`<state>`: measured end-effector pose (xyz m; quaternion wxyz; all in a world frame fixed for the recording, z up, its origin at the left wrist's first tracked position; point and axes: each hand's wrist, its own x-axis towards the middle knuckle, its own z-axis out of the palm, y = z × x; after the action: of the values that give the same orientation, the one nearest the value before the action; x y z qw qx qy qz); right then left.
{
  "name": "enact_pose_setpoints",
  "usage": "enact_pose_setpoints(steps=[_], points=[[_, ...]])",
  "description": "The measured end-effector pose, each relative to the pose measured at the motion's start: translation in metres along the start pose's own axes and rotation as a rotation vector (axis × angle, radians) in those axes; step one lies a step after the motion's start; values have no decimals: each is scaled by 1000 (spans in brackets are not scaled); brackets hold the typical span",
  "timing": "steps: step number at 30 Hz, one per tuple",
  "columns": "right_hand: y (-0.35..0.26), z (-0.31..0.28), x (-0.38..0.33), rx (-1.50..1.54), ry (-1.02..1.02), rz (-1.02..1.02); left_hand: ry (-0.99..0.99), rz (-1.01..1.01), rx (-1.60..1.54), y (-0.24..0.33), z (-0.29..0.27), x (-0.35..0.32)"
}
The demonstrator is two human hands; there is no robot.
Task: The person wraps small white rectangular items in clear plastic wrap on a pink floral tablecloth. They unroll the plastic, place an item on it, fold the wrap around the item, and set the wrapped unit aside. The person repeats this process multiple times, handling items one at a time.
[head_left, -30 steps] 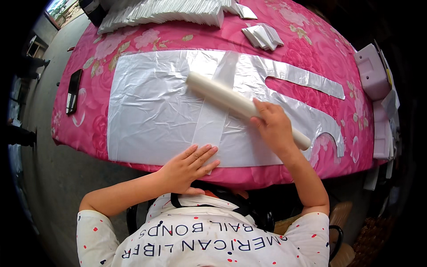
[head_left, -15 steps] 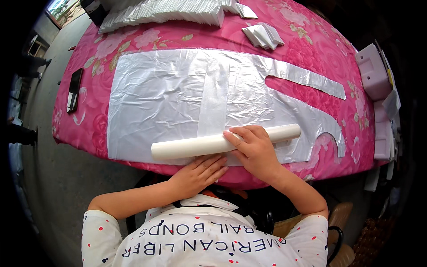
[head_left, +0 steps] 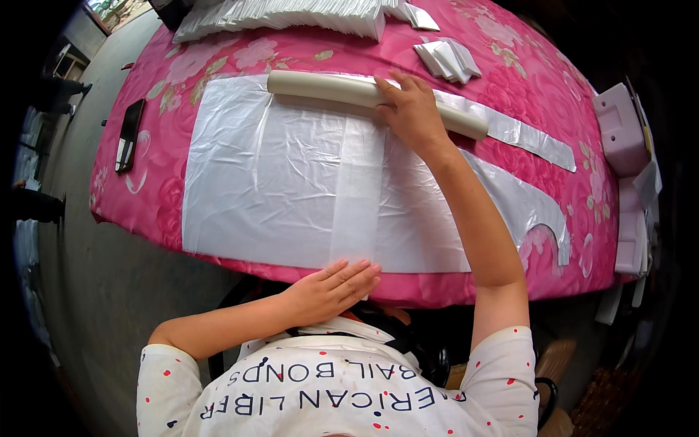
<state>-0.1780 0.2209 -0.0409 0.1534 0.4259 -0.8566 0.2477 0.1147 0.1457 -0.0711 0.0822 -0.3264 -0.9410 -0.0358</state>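
Note:
A thin, translucent white plastic apron (head_left: 291, 189) is spread on the table, its narrow strap ends to the right and a folded band (head_left: 357, 197) running across its middle. Across its far side lies a long white tube (head_left: 320, 86). My right hand (head_left: 411, 109) reaches over the tube right of its middle, fingers curved over the far side and thumb at the near side. At the near table edge, my left hand (head_left: 338, 290) lies flat on the film's edge beside the band, fingers stretched and holding nothing.
A pink floral cloth (head_left: 156, 211) covers the table. Stacks of folded white film (head_left: 284, 22) stand along the far edge, with a smaller pile (head_left: 448, 60) to their right. A black phone (head_left: 130, 136) lies at the left, and pale pink foam boxes (head_left: 621, 127) stand at the right edge.
My right hand and the tube have moved from the near side of the apron to its far side. The film under their path looks smoother. My left hand stays at the near edge.

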Motion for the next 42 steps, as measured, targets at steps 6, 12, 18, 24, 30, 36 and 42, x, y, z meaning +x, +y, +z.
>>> enact_pose_setpoints(steps=[6, 12, 18, 24, 30, 36, 42], points=[[-42, -43, -68, 478, -488, -175, 71, -26, -180, -19, -14, -9], [-74, -61, -122, 426, -515, -342, 305, 55, -471, -37, -18, -12], [-68, -46, -135, 272, -259, -265, 134, -142, -391, -57, -35, 7], [-69, -49, -132, 270, -225, -195, 218, -260, -543, -69, -22, 14], [-67, -48, -111, 591, -353, 447, 327, -751, -1054, -75, -35, 37], [-55, -51, -69, 706, -727, 786, 301, -494, -441, -66, -17, 34], [-59, -52, -72, 630, -681, 768, 8, -513, -262, -47, -9, 39]])
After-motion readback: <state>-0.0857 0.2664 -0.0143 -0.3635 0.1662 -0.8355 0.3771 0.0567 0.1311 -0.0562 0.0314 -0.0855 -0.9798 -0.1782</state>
